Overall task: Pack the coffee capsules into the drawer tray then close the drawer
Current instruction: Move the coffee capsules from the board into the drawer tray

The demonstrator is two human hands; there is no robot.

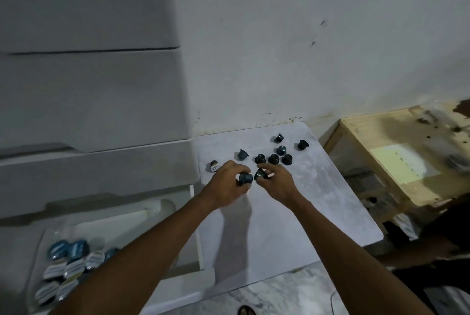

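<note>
Several dark coffee capsules [273, 159] lie scattered at the far end of a white table [318, 202]. My left hand [227, 183] grips one dark capsule [245, 178] by its body. Just to its right, my right hand [277, 185] pinches another capsule [260, 174] between thumb and fingers. One capsule with a pale label [214, 166] lies beside my left hand. At the lower left, the open drawer's clear tray [40, 246] holds several capsules [70, 264], foil lids up; my left forearm covers part of it.
A white plastic drawer unit [89, 111] stands at the left against the wall. To the right of the table is a stained wooden crate [396, 162]. A dark-clothed person sits low at the right edge [437, 246]. Marble-patterned floor [279, 294] lies below.
</note>
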